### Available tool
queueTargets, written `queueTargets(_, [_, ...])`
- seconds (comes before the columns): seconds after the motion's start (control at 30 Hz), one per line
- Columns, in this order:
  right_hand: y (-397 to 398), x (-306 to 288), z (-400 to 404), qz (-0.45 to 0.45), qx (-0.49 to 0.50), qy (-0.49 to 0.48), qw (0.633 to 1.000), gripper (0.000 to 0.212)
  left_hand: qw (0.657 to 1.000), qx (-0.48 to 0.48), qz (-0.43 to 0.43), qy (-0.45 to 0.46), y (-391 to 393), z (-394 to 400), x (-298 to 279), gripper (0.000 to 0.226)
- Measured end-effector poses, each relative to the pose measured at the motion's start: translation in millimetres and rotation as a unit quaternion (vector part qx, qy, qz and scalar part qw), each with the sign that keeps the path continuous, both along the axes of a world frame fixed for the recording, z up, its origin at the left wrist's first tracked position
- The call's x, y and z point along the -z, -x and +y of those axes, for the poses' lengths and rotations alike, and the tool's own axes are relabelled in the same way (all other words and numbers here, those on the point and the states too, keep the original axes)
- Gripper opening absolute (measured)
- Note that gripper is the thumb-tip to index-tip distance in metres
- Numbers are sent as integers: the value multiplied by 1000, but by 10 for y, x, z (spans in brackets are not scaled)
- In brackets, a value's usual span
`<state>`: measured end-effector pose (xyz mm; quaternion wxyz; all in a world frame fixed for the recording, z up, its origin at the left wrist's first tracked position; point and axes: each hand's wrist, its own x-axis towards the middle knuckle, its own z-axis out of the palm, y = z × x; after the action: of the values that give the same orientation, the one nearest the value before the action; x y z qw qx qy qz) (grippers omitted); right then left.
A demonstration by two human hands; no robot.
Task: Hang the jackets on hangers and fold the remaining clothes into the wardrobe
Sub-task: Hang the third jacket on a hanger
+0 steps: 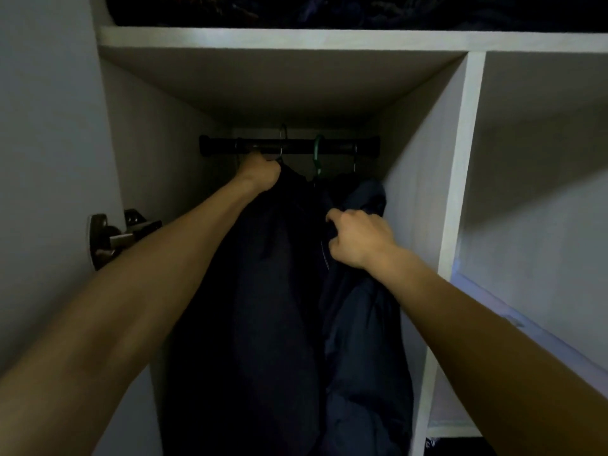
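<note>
- Jackets (263,274) hang in the wardrobe bay under the rod (289,145).
- Left hand (261,174) curls at one collar just below the rod, probably seating its hanger; the hook is hidden.
- Right hand (358,240) pinches fabric of the right jacket (365,340), likely steadying it.
- Dim light blurs jacket edges.

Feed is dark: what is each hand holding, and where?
Left hand grips the dark jacket at its top by the rail. Right hand pinches the navy jacket mid-front.
</note>
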<state>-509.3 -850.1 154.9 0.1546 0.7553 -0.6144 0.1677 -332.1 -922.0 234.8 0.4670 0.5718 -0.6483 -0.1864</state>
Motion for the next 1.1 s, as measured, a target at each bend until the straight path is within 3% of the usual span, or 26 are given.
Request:
queueTargets(0.1, [0, 35, 49, 4, 5, 6, 1000, 30, 1000, -16, -13, -12, 94, 28, 120, 24])
queueTargets(0.17, [-12, 102, 103, 44, 15, 9, 999, 33, 999, -25, -12, -18, 138, 44, 180, 16])
queueTargets(0.23, [-14, 194, 145, 118, 36, 24, 992, 39, 999, -24, -12, -22, 159, 58, 188, 15])
queueTargets(0.37, [-14, 384, 230, 246, 41, 52, 967, 42, 998, -34, -54, -13, 107, 95, 219, 36])
queueTargets(0.5, [-150, 535, 335, 379, 66, -41, 922, 51, 994, -35, -105, -5, 99, 163, 276, 39])
queueTargets(0.7, [-305, 707, 447, 470, 92, -128, 868, 75, 989, -4, -143, -33, 117, 393, 480, 94])
queueTargets(0.8, [-379, 756, 501, 462, 76, -191, 863, 72, 982, -57, -173, -44, 78, 644, 641, 103])
queueTargets(0.87, [-425, 778, 528, 414, 58, -192, 888, 61, 971, -102, -213, -35, 57, 769, 781, 90])
queueTargets(1.0, [-468, 881, 703, 368, -25, -122, 921, 47, 958, -120, -260, 5, -39, 876, 936, 37])
queueTargets(1.1, [-388, 895, 915, 342, -90, -65, 933, 38, 957, -106, -270, 23, -148, 902, 958, 22])
